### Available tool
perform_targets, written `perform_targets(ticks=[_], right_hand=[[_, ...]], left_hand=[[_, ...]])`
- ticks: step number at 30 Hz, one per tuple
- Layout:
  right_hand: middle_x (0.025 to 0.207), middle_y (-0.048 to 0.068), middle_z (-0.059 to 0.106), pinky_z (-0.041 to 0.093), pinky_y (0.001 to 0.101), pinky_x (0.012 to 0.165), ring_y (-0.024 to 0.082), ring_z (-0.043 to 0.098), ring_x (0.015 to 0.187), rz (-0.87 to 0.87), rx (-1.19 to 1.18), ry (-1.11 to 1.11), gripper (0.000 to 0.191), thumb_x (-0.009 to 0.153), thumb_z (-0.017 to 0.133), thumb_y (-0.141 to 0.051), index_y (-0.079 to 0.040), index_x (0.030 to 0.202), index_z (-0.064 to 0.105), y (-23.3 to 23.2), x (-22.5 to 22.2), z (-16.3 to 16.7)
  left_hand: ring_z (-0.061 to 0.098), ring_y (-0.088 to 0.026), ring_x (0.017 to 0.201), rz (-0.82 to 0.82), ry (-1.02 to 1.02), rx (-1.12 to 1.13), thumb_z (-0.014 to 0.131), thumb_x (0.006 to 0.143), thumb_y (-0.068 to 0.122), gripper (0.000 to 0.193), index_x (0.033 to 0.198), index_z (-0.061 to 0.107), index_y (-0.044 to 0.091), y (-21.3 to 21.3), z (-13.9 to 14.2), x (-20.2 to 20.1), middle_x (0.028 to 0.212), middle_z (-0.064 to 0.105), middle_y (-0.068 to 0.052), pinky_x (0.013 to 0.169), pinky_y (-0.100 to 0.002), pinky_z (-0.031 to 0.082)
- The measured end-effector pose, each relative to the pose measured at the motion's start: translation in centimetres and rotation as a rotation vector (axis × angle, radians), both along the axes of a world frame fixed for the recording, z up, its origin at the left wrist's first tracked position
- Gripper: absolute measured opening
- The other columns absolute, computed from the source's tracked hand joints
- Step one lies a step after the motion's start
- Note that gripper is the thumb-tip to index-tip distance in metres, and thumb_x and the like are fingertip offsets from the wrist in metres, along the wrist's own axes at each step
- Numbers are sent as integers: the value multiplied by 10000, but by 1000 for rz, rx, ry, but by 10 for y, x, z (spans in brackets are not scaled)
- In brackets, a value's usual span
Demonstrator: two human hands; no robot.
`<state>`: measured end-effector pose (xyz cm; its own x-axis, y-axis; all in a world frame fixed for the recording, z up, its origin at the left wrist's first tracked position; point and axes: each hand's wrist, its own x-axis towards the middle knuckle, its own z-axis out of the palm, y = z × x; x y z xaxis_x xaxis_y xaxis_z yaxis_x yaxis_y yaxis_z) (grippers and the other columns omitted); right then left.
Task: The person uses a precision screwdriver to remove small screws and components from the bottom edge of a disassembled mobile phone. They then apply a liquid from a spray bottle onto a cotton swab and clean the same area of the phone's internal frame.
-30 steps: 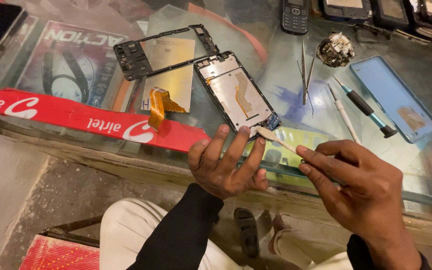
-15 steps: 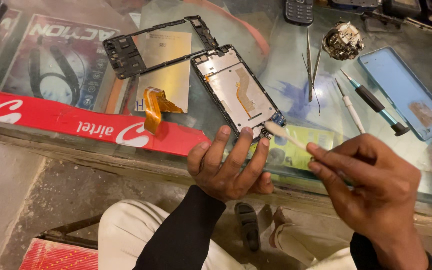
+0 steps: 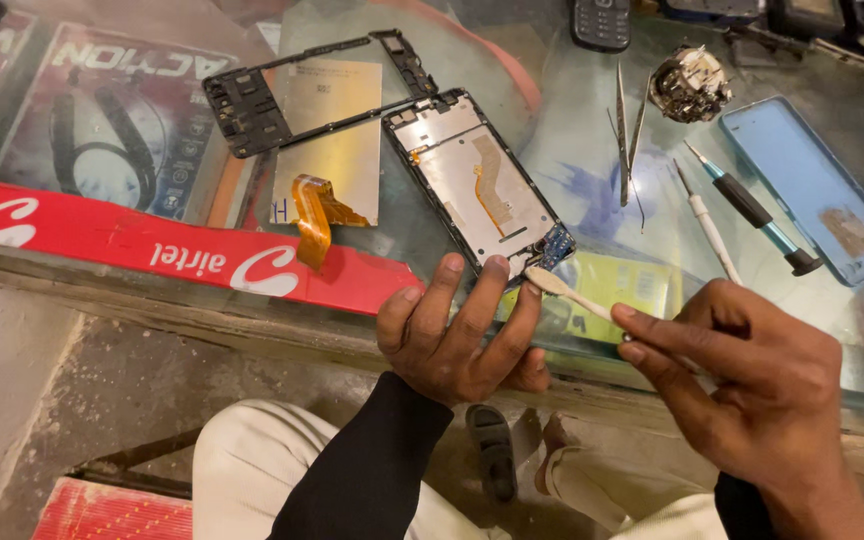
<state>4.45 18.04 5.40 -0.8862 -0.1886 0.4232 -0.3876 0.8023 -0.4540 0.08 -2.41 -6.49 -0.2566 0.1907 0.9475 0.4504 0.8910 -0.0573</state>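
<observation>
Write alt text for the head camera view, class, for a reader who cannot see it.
A person's left hand steadies an opened phone frame on a glass counter while the right hand holds a small white brush at its bottom edge. Tweezers, screwdrivers and a blue back cover lie to the right.

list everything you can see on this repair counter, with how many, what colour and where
phone chassis: 1, black frame, pale inside, centre, under the left fingertips
white plastic tool: 1, in right hand, tip at chassis bottom edge
middle frame: 1, black, upper left
display panel: 1, silvery with orange ribbon, left of chassis
tweezers: 1 pair, metal, right of chassis
screwdriver: 1, teal and black, right
white stick tool: 1, beside screwdriver
back cover: 1, blue, far right
keypad phone: 1, dark, top edge
left hand: fingers steadying chassis
right hand: pinching tool
</observation>
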Motion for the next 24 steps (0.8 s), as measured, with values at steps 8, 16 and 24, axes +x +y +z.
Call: perform_targets(ticks=[8, 16, 24], right_hand=[[643, -4, 496, 305, 277, 493, 85, 424, 536, 2, -63, -18, 354, 736, 848, 3, -81, 1075, 791, -1, -1, 1], [620, 0, 472, 280, 286, 497, 88, 393, 536, -48, -83, -40, 362, 739, 856, -6, -65, 1091, 792, 3, 0, 2], [619, 2, 478, 262, 280, 498, 91, 375, 526, -28, -106, -51, 342, 751, 841, -29, -72, 1087, 794, 0, 3, 3]], left_hand=[[560, -238, 1242, 18, 17, 15, 384, 1059, 458, 426, 1089, 767, 275, 0, -1, -1, 1250, 720, -8, 1074, -420, 337], [552, -240, 1243, 22, 19, -8, 386, 1061, 458, 426, 1102, 768, 274, 1, 1, -1, 1264, 714, -7, 1075, -425, 337], [556, -251, 1269, 17, 37, -4, 392, 1057, 462, 432, 1105, 775, 268, 1, -2, 0, 1322, 681, -47, 1078, -432, 342]])
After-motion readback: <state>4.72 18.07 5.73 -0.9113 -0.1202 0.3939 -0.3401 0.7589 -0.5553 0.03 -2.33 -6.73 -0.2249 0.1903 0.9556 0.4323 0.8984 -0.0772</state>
